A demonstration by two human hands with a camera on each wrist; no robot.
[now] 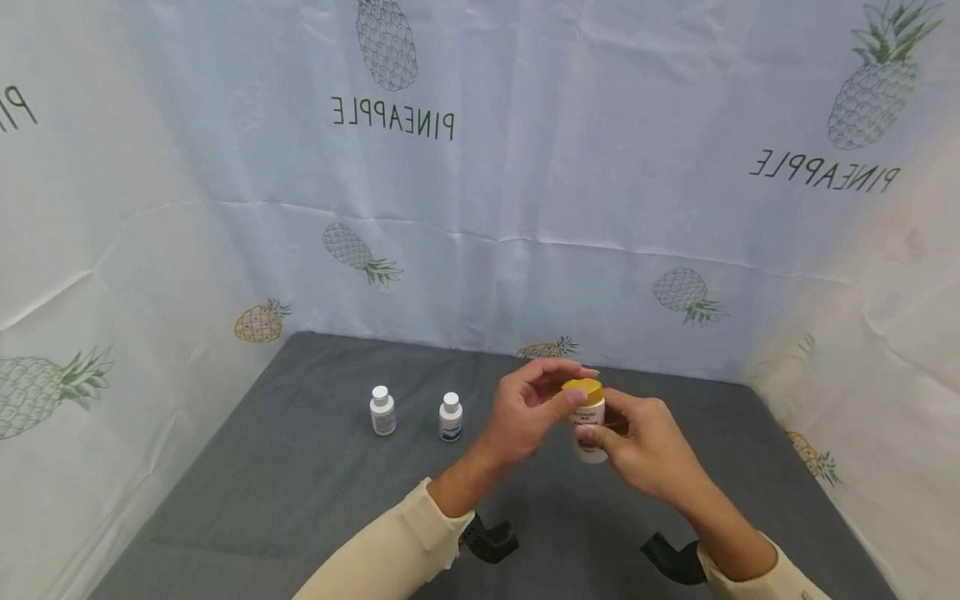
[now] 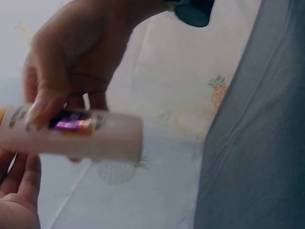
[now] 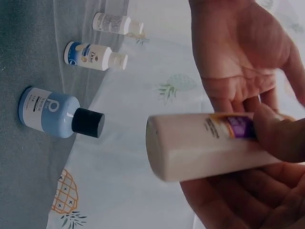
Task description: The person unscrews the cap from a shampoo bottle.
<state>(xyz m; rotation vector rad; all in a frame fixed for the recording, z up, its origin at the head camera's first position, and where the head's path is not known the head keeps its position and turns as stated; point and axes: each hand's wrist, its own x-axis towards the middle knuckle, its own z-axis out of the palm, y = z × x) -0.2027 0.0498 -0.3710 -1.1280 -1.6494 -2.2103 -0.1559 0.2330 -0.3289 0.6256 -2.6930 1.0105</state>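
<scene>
held between the two hands, in front of the person and raised off the surface (image 1: 300,475): white bottle (image 1: 589,415) with yellow cap (image 1: 585,387). long axis near vertical, cap end up and base down; in both wrist views the same axis lies across the frame, base end pointing toward the middle. right hand (image 1: 648,446) grips the body, fingers curled round it, thumb laid over the label, which carries a purple and yellow patch. left hand (image 1: 528,412) has thumb on the near side of the cap and fingers arched over its far side, a pinch only as wide as the cap. to the left of the left hand, standing upright on the surface and apart from each other: small white bottle with blue-patterned base (image 1: 451,417), nearer to the hand, and small white bottle with grey print (image 1: 382,412), farther out. blue bottle (image 3: 55,112) with black cap (image 3: 88,122) also stands upright there, well apart from the held base. beyond the hands hangs a pale curtain (image 1: 525,183) with pineapple prints.
</scene>
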